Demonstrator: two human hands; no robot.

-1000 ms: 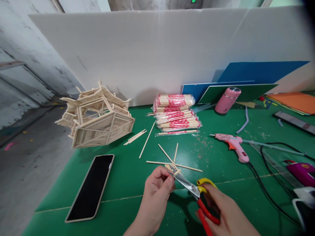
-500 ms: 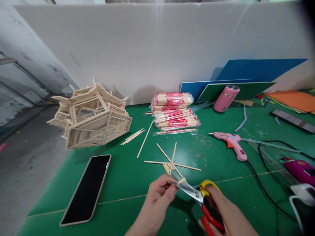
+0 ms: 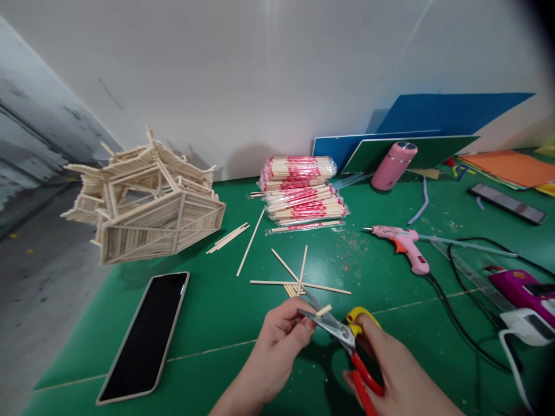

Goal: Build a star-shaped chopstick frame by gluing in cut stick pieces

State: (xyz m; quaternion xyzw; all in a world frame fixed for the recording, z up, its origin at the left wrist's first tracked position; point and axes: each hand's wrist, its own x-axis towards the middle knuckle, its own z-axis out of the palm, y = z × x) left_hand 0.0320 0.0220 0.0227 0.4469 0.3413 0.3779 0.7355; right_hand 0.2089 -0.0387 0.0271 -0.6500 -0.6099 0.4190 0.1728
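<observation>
My left hand (image 3: 280, 344) is closed in a pinch on a short piece of wooden chopstick (image 3: 324, 310), whose pale end sticks out between the scissor blades. Most of that piece is hidden by my fingers and the blade. With my right hand (image 3: 392, 364) I grip scissors (image 3: 345, 333) with red and yellow handles, their blades parted around the chopstick. Just beyond my hands lie crossed loose chopsticks (image 3: 321, 286) and a small group of short cut pieces (image 3: 289, 290). More sticks (image 3: 228, 238) rest farther left.
A stick-built model house (image 3: 165, 214) stands at the left, behind a phone (image 3: 145, 338). Wrapped chopstick packs (image 3: 303, 196) are piled at the back. On the right are a pink glue gun (image 3: 403, 242) with its cord, a pink bottle (image 3: 394, 166) and a purple power strip (image 3: 524, 292).
The scissor blades have opened wider, with the chopstick's end between them. Both hands stay close together in nearly the same place, while the view has shifted slightly.
</observation>
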